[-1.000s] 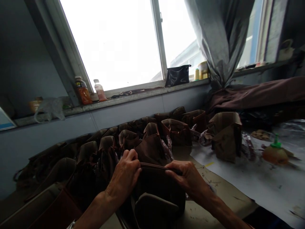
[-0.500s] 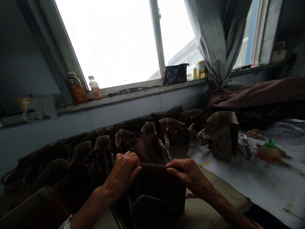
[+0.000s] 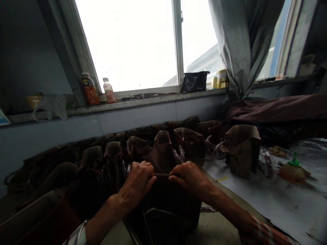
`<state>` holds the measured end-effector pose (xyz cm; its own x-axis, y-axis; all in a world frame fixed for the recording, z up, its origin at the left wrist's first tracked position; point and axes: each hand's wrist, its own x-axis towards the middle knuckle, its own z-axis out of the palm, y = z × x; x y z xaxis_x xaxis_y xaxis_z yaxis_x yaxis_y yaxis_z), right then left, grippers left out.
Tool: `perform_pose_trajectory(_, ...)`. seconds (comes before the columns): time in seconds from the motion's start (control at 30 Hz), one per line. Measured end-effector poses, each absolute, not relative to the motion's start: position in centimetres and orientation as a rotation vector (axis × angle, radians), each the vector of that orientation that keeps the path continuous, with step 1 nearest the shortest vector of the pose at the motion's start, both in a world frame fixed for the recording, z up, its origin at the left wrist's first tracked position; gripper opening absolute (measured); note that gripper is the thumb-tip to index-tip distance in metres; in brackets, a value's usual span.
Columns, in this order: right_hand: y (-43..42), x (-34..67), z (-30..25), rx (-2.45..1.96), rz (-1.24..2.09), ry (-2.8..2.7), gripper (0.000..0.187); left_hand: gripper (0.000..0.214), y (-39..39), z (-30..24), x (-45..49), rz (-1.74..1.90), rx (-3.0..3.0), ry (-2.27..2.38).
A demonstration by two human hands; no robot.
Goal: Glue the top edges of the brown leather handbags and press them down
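Note:
A dark brown bag point(image 3: 171, 207) stands upright on the table right in front of me. My left hand point(image 3: 139, 180) pinches its top edge from the left, fingers curled over the rim. My right hand point(image 3: 189, 177) grips the same top edge from the right, fingers closed on it. The two hands sit close together, with only a short stretch of rim showing between them. A lighter flap shows low on the bag's front.
Rows of brown bags point(image 3: 114, 153) fill the table behind and to the left. Another stands apart at right point(image 3: 242, 149). A green-capped bottle point(image 3: 293, 168) lies on white paper point(image 3: 281, 204). Bottles point(image 3: 89, 90) and a black pouch point(image 3: 194, 81) sit on the windowsill.
My right hand has slid left along the bag's top edge toward my left hand, closing the gap between them. The view has shifted slightly.

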<state>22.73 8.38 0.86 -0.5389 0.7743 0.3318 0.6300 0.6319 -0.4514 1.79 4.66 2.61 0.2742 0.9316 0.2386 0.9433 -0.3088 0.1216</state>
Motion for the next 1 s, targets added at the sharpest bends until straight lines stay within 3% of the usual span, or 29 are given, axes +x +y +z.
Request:
perform_pose_trajectory(0.27, 8.8, 19.4, 1.4, -1.064, 0.247, -2.459, 0.016, 0.020, 3.2, 2.4, 1.2, -0.429, -2.468, -1.832)
perform_pose_trajectory(0.5, 9.0, 20.4, 1.1, -0.983, 0.297, -2.437, 0.019, 0.022, 3.3, 2.1, -1.0, -0.749, -2.529, -1.950)
perform_pose_trajectory(0.87, 9.2, 21.3, 0.7, -0.834, 0.327, -2.467, 0.018, 0.003, 3.7, 2.2, -1.8, -0.904, -2.562, -1.972)
perform_pose_trajectory(1.0, 9.3, 20.7, 0.8, -0.856, 0.253, -2.450, 0.015, 0.014, 3.4, 2.0, -2.0, -0.984, -2.697, -1.910)
